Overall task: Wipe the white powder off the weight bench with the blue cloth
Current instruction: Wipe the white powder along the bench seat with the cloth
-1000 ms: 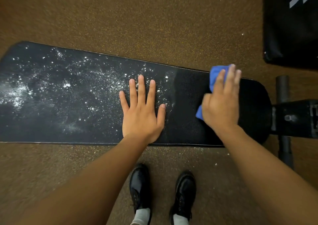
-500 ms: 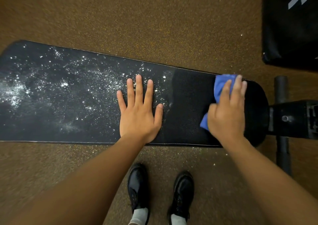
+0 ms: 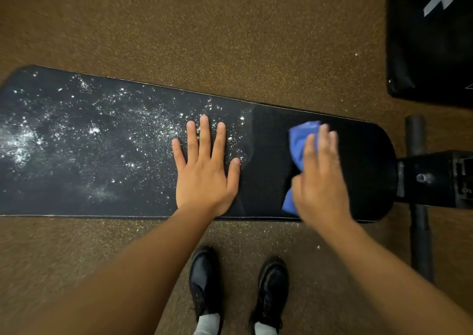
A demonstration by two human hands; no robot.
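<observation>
Floor: speckled brown rubber gym floor (image 3: 230, 40) fills the view on every side of the bench.
Bench: your long black padded weight bench (image 3: 268, 181) runs left to right, narrowing to a rounded right end.
Powder: scattered white powder (image 3: 102, 135) covers the bench's left and middle part, thickest toward the left end; the right part looks bare black.
Left hand: your left hand (image 3: 204, 171) lies flat on the pad, fingers straight and spread, at the boundary between dusted and bare pad, heel near the near edge.
Right hand: your right hand (image 3: 320, 181), motion-blurred, presses on the crumpled blue cloth (image 3: 299, 140) with fingers nearly straight; whether the thumb grips it, you cannot tell.
Cloth: it lies on the bare right part, showing beyond your fingertips and beside your palm.
Edges: far and near edges border bare floor; off the right end sits the black metal frame (image 3: 430, 181) with a dark crossbar (image 3: 419, 245).
Far right corner: a black pad (image 3: 422, 53) with a white mark.
Feet: your black shoes (image 3: 204, 283) stand just off the near edge.
</observation>
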